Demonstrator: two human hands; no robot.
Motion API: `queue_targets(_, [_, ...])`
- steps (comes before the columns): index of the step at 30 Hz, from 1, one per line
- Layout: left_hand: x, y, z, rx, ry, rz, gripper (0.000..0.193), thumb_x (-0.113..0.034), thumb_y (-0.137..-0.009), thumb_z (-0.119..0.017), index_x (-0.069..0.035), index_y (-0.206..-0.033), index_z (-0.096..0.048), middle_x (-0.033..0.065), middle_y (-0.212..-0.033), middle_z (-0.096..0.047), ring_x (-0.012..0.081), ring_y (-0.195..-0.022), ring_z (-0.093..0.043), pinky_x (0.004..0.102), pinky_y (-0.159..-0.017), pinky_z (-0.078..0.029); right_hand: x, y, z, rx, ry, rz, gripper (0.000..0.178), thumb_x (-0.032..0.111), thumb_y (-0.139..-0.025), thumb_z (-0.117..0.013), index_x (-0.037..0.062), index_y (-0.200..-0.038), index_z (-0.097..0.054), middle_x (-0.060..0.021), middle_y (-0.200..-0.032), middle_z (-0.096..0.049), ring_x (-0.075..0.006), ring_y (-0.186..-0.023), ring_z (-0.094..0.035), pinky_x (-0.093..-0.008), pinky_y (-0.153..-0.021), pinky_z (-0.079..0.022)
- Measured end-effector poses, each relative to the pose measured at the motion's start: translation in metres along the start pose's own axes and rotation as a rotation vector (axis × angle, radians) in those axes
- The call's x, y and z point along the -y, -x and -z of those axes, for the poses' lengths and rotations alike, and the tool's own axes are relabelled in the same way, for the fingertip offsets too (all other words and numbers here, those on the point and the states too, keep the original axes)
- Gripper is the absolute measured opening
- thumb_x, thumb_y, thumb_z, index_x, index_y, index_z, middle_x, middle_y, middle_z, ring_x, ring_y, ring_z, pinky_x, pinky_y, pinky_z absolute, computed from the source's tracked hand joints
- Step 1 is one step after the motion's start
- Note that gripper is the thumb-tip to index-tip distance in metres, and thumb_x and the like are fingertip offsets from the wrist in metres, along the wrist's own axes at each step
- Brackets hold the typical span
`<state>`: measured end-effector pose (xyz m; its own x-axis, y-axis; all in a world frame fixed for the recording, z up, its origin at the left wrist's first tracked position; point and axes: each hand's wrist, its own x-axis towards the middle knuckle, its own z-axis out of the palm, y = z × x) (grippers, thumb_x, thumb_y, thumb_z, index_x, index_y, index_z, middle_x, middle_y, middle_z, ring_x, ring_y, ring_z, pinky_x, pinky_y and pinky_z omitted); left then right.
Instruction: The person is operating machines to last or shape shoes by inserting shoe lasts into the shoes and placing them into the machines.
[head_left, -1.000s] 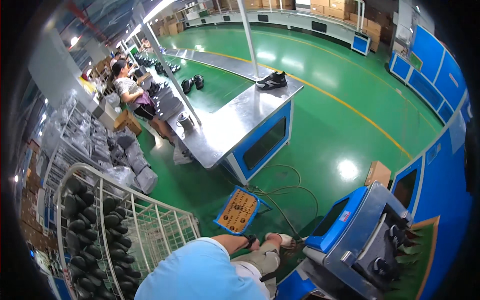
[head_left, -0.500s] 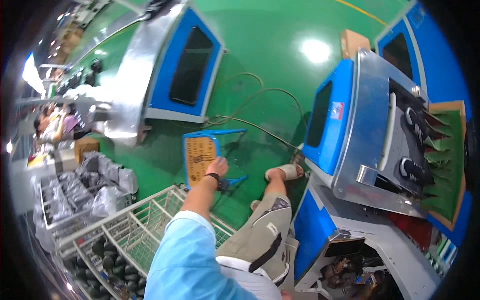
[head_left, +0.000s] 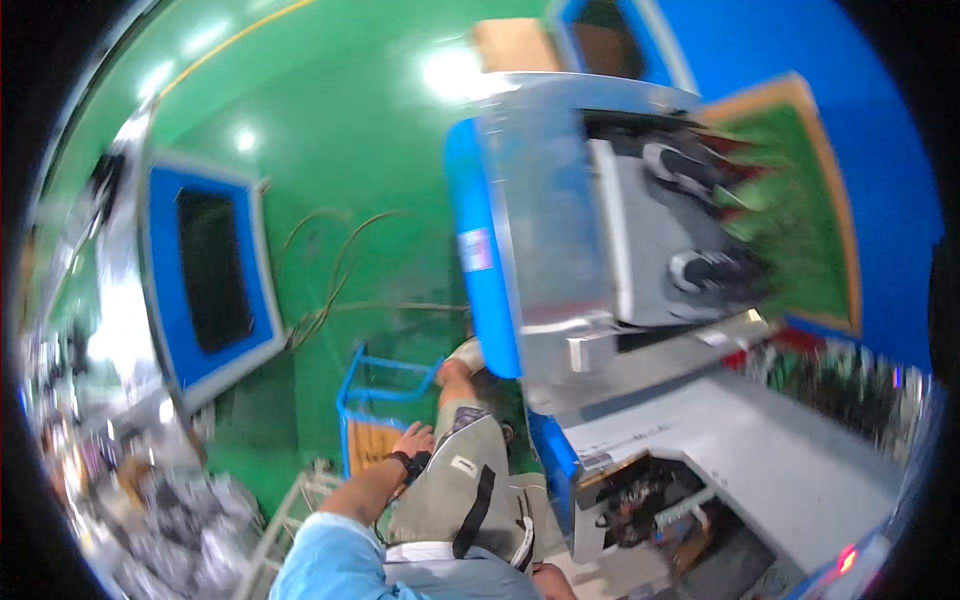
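My left hand (head_left: 413,440), with a dark band or watch at the wrist, hangs beside my knee with its fingers stretched out, and nothing shows in it. Just beyond it stands a low blue metal-framed stool (head_left: 372,394) with a cardboard piece (head_left: 372,440) on its seat. A bit of skin at the lower edge, perhaps my right hand (head_left: 550,582), shows without visible fingers. Two dark shoes with white marks, one shoe (head_left: 685,168) farther and one shoe (head_left: 715,275) nearer, lie on the grey belt (head_left: 640,235) of a machine to my right, apart from my hands.
The metal-and-blue machine (head_left: 550,220) has torn green strips (head_left: 800,200) at its opening. Below it, an open cabinet (head_left: 690,530) holds loose items. Another blue-panelled machine (head_left: 165,270) stands left. A hose (head_left: 340,270) crosses the green floor. A wire rack (head_left: 285,525) and plastic-wrapped goods (head_left: 190,520) sit lower left.
My view has swung right, so the machine with the shoes sits nearer the middle. My left hand has come off the stool's cardboard edge toward my knee.
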<state>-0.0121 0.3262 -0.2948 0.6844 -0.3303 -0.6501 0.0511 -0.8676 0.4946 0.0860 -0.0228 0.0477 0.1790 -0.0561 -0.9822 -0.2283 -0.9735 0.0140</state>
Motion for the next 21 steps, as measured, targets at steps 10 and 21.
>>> queue_targets(10, [0.165, 0.025, 0.018, 0.477, -0.01, 0.056, 0.077, -0.059, -0.082, -0.069, -0.016, -0.143, -0.052, 0.0215, -0.141, -0.056, 0.0366, -0.126, -0.057, 0.0495, -0.099, -0.049, -0.001, 0.002, -0.095, -0.139, -0.218, 0.205, 0.04, 0.036, -0.09, -0.069, 0.0002, -0.108, -0.069, -0.0161, -0.093, -0.07, -0.0322, -0.09, -0.064, -0.0404, -0.086, -0.051])
queue_targets(21, [0.169, -0.017, 0.15, 0.37, 0.044, 0.061, 0.054, -0.046, -0.095, -0.06, -0.013, -0.137, -0.055, 0.0197, -0.128, -0.062, 0.0331, -0.113, -0.063, 0.0478, -0.091, -0.05, 0.063, -0.059, -0.238, -0.305, -0.679, 0.544, 0.038, 0.028, -0.099, -0.054, -0.0017, -0.121, -0.062, -0.0229, -0.113, -0.065, -0.0302, -0.104, -0.064, -0.0383, -0.097, -0.049])
